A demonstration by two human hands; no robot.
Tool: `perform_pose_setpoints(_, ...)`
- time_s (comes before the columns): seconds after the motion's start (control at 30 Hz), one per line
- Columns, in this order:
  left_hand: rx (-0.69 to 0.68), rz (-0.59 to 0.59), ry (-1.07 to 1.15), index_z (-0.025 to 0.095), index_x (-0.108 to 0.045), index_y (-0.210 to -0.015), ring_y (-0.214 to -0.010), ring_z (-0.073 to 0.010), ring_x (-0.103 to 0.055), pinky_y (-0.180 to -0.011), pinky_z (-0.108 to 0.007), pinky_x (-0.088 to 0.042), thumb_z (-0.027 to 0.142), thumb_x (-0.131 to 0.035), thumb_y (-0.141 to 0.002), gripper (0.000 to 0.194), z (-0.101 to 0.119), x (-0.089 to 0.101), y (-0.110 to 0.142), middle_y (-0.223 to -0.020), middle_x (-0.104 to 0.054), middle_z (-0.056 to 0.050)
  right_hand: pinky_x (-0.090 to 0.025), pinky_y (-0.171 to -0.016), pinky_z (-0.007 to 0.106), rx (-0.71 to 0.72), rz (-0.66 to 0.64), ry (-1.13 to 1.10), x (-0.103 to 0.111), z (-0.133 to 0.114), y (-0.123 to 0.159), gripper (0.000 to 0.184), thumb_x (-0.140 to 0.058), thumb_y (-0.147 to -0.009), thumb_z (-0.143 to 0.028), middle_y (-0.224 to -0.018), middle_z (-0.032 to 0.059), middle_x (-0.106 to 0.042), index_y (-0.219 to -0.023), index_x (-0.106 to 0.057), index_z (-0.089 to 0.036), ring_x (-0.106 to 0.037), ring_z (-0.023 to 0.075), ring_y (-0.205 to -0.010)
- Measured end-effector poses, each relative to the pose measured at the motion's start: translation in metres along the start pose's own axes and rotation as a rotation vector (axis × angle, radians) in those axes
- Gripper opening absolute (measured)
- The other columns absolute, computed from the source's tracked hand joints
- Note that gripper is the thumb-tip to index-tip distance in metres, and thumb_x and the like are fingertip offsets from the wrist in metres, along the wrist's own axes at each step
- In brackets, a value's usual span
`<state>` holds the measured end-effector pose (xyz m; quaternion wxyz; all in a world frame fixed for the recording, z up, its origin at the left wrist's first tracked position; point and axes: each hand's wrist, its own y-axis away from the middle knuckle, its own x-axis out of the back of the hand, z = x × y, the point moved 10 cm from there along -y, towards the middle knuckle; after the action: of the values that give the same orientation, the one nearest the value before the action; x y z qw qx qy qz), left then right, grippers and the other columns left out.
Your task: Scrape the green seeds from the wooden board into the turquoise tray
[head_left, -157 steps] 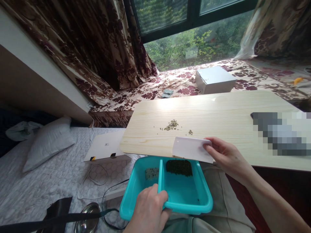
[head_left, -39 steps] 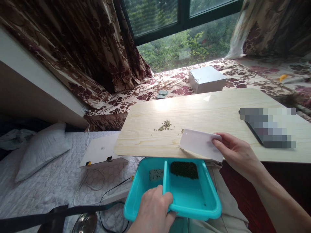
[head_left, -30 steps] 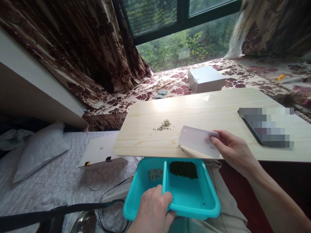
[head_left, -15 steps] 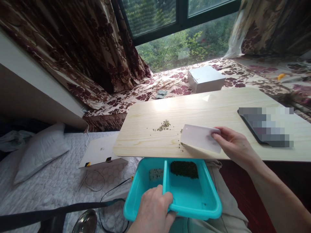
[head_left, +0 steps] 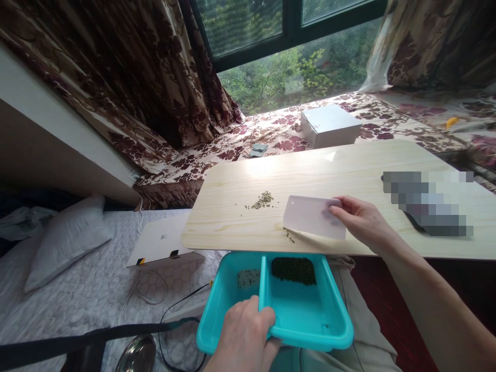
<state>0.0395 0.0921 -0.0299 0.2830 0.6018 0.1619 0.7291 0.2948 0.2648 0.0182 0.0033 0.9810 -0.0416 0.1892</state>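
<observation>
My left hand grips the near rim of a turquoise two-compartment tub at its divider. The tub is held just below the table's front edge. Dark green grains lie at the far side of its right compartment; a few specks on a pale patch show in the left one. My right hand pinches the right end of a thin white plastic scraper, tilted over the table. A few grains lie by its lower left edge. Farther left sits a small scatter of grains.
The light wood-grain table carries a dark, pixelated device on the right. Behind it, a silver-grey box rests on the floral sill cover. On the bed to the left are a white box, cables and a metal bowl.
My right hand has moved the scraper slightly left and away from me across the table. The left hand and the tub stay in place.
</observation>
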Motion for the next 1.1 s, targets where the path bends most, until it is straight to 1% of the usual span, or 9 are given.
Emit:
perform_pose_setpoints(0.13,0.004,0.028,-0.001,0.023,-0.069,-0.088,-0.094,-0.0252,-0.063,-0.075,-0.032,-0.041,0.023,-0.066,-0.085,0.004,0.000,0.001,-0.001,-0.096,-0.066,-0.004,-0.051,-0.067,0.033,-0.027,-0.040,-0.020,0.000,0.009,0.006,0.034,-0.070,-0.071,-0.052,-0.076,0.0042,-0.071,-0.084,-0.071,-0.020,-0.064,0.0208,-0.073)
perform_pose_setpoints(0.23,0.004,0.038,0.001,0.023,-0.068,-0.088,-0.094,-0.0253,-0.063,-0.074,-0.032,-0.041,0.021,-0.066,-0.084,0.005,-0.001,0.002,-0.001,-0.095,-0.065,-0.004,-0.051,-0.065,0.032,-0.039,-0.061,-0.035,0.003,0.011,0.014,0.037,-0.072,-0.071,-0.055,-0.075,0.0038,-0.071,-0.083,-0.071,-0.020,-0.063,0.0201,-0.070)
perform_pose_setpoints(0.4,-0.013,0.030,0.025,0.024,-0.068,-0.088,-0.093,-0.0248,-0.063,-0.074,-0.032,-0.040,0.022,-0.065,-0.085,0.005,0.000,0.001,-0.001,-0.095,-0.065,-0.004,-0.051,-0.062,0.032,-0.022,-0.016,-0.047,0.016,0.008,0.022,0.041,-0.074,-0.071,-0.059,-0.076,0.0042,-0.073,-0.086,-0.073,-0.021,-0.064,0.0198,-0.069)
perform_pose_setpoints(0.5,-0.013,0.027,0.010,0.024,-0.068,-0.089,-0.093,-0.0246,-0.063,-0.073,-0.031,-0.040,0.021,-0.064,-0.085,0.006,0.000,0.001,-0.001,-0.095,-0.065,-0.004,-0.052,-0.061,0.032,-0.027,-0.001,-0.017,0.020,0.012,0.024,0.042,-0.074,-0.071,-0.060,-0.077,0.0046,-0.073,-0.086,-0.073,-0.020,-0.064,0.0201,-0.069)
perform_pose_setpoints(0.63,0.001,0.037,-0.011,0.024,-0.069,-0.089,-0.093,-0.0245,-0.063,-0.073,-0.031,-0.040,0.021,-0.065,-0.083,0.007,0.000,0.002,0.000,-0.096,-0.066,-0.004,-0.050,-0.059,0.031,-0.059,-0.014,-0.012,0.020,0.018,0.027,0.043,-0.073,-0.072,-0.060,-0.077,0.0045,-0.073,-0.088,-0.074,-0.021,-0.063,0.0199,-0.068)
perform_pose_setpoints(0.9,0.002,0.013,-0.015,0.023,-0.069,-0.090,-0.094,-0.0250,-0.063,-0.075,-0.031,-0.042,0.020,-0.064,-0.085,0.008,0.001,0.000,0.000,-0.098,-0.065,-0.005,-0.050,-0.058,0.030,-0.061,-0.019,-0.055,0.019,0.012,0.031,0.045,-0.075,-0.070,-0.062,-0.077,0.0046,-0.073,-0.088,-0.074,-0.021,-0.063,0.0196,-0.067)
perform_pose_setpoints(1.1,0.002,0.011,-0.007,0.024,-0.069,-0.090,-0.095,-0.0255,-0.063,-0.077,-0.032,-0.043,0.021,-0.065,-0.086,0.007,0.001,0.002,0.001,-0.098,-0.065,-0.005,-0.052,-0.058,0.031,-0.066,-0.055,-0.079,0.018,0.014,0.033,0.047,-0.076,-0.069,-0.064,-0.078,0.0050,-0.074,-0.086,-0.074,-0.020,-0.064,0.0197,-0.067)
